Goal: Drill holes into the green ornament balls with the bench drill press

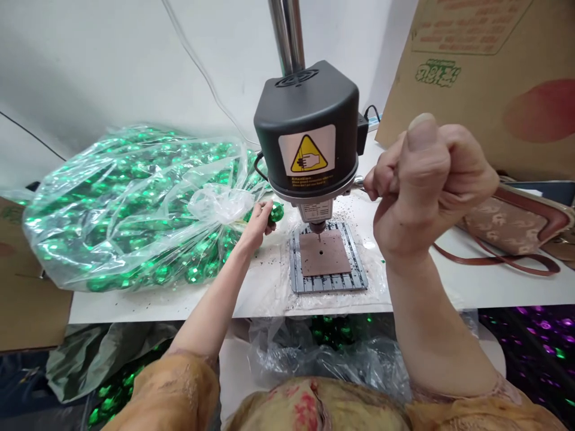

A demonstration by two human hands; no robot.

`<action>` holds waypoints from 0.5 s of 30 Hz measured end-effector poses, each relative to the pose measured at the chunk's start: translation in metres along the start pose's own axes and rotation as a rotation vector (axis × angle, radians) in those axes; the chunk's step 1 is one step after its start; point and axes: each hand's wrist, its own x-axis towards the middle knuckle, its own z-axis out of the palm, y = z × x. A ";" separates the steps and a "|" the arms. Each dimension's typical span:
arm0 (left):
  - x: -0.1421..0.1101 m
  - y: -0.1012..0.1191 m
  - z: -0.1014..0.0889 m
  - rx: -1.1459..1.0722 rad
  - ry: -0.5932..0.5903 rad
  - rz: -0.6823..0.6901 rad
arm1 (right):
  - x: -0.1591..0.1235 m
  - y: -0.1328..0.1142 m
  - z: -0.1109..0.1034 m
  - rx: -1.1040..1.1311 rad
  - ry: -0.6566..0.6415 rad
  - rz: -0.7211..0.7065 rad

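Pale walls (112,78) rise behind a white bench (453,284) scattered with dark specks. On the bench's left side lies a large clear plastic bag (112,221) full of shiny green faceted balls, its gathered neck turned toward the middle. Just beside that neck, the left hand (262,220) has its grip pinching one green ball (275,212) between thumb and fingers, to the left of the drill press (309,126) and above the bench.

The drill press has a black housing on a shiny metal column (287,36), with a yellow warning label (308,153) on its front. Its thin bit (319,237) points down over a brown square board (330,264), which has a dark hole and sits on a grooved metal base (295,281). The right hand (431,179) is raised to the right of the housing, its grip closed in a fist at the end of a metal lever (358,182); the curled fingers hide how much of the lever they cover.

Farther right are a patterned handbag (507,221) with a brown strap (476,260) and a cardboard box (476,120). Below the bench's front edge, crumpled clear plastic (332,359) lies near the person's lap, with more green balls (335,329) showing behind it.
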 end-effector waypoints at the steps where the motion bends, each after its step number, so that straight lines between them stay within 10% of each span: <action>1: -0.017 0.000 -0.003 -0.059 -0.027 0.000 | 0.000 0.000 0.000 -0.006 0.003 0.001; 7: -0.089 -0.012 0.005 -0.213 -0.213 0.018 | 0.000 -0.001 0.000 -0.006 0.022 0.028; 15: -0.086 -0.048 0.039 0.076 -0.160 0.238 | 0.000 0.000 -0.003 -0.006 -0.029 0.044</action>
